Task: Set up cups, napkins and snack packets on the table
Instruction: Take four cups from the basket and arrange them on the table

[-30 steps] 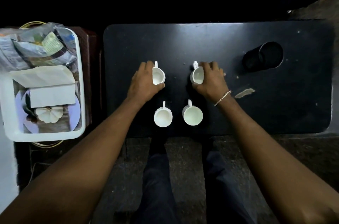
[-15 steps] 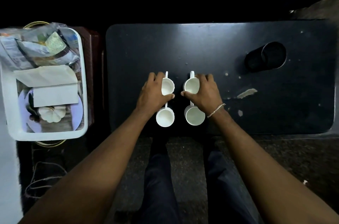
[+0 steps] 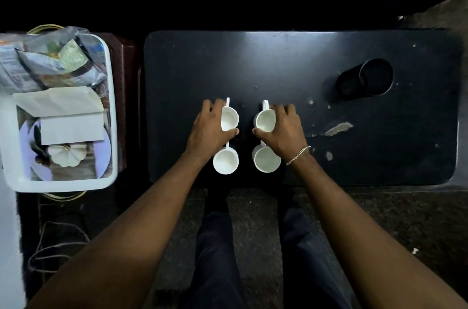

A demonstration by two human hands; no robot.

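Several white cups stand in two rows on the black table. My left hand grips the far left cup, its handle pointing away from me. My right hand grips the far right cup, handle also pointing away. Close behind them toward me stand the near left cup and the near right cup. White napkins and snack packets lie in a white tub left of the table.
A black cylindrical holder lies on its side at the table's far right. Pale chipped patches mark the tabletop right of my right hand. The tub also holds a plate with a white pumpkin-shaped piece. A cable lies on the floor.
Both hands have drawn the two far cups toward me and toward each other. They now sit just beyond the two near cups, with their handles turned away.
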